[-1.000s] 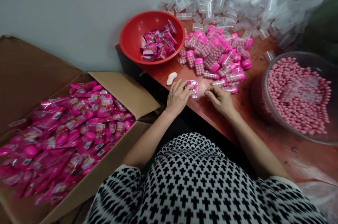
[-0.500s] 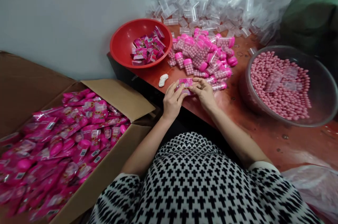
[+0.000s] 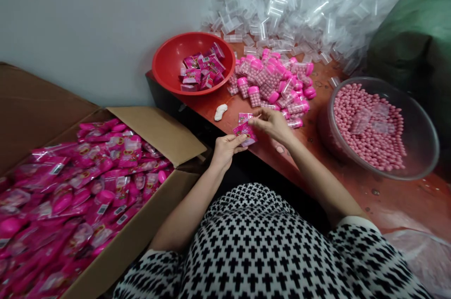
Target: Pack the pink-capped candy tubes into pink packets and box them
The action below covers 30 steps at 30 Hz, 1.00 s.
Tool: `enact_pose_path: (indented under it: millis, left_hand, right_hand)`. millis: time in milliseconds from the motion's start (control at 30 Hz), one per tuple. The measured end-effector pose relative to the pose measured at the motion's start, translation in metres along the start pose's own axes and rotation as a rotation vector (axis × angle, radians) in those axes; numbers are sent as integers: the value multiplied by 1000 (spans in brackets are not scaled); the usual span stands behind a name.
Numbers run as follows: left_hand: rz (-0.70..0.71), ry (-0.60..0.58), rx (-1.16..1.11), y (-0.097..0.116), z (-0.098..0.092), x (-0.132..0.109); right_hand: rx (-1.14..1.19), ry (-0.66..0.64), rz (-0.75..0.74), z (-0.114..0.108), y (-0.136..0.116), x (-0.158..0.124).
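At the table point(image 3: 398, 205), left fingers point(image 3: 237, 140) pinch a pink packet point(image 3: 247, 135).

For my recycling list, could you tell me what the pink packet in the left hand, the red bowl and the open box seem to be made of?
Pink packet: thin printed film or paper; its flat look leaves this open. Red bowl: likely plastic, smooth and glossy with highlights. Open box: apparently matte cardboard, brown with stiff flaps.

Bottles point(image 3: 270, 79) lie behind the sachets point(image 3: 249, 135), between the bowl point(image 3: 165, 71) and tub point(image 3: 419, 141).
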<state>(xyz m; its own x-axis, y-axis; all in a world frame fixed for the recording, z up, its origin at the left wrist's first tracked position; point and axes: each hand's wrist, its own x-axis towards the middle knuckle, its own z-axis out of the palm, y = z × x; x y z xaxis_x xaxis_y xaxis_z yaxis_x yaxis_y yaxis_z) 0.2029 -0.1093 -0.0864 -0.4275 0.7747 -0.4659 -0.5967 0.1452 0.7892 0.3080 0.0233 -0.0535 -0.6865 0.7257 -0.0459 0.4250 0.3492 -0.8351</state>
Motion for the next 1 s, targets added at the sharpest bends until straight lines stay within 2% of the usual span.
enact_pose_path:
  millis: [100, 167, 267, 400, 500, 567, 667, 733, 800, 867, 1000]
  left_hand:
    - [-17, 55, -43, 1, 0, -2]
    - [-35, 62, -74, 2, 0, -4]
    - [-62, 66, -123, 6, -2, -7]
    - [-116, 97, -219, 12, -4, -5]
    - [-150, 124, -305, 14, -4, -1]
    - [-166, 140, -370, 14, -3, 2]
    - [-169, 173, -496, 14, 2, 4]
    - [-167, 190, -575, 14, 6, 6]
    - [-159, 180, -626, 12, 11, 7]
    - [-143, 151, -651, 9, 17, 7]
    - [-106, 95, -641, 5, 26, 3]
  right_hand:
    - [-523, 209, -9, -1, -16, 23]
    - [-757, 250, 57, 5, -24, 39]
    - [-909, 240, 119, 16, -28, 57]
    - [-913, 231, 81, 16, -18, 66]
    - [-742, 306, -3, 4, -7, 54]
    - [-452, 352, -67, -2, -3, 33]
    - [142, 294, -54, 1, -5, -15]
    - [390, 214, -24, 11, -8, -48]
    - [500, 189, 28, 26, -10, -73]
    - [497, 227, 60, 39, -9, -86]
    - [426, 297, 46, 49, -1, -89]
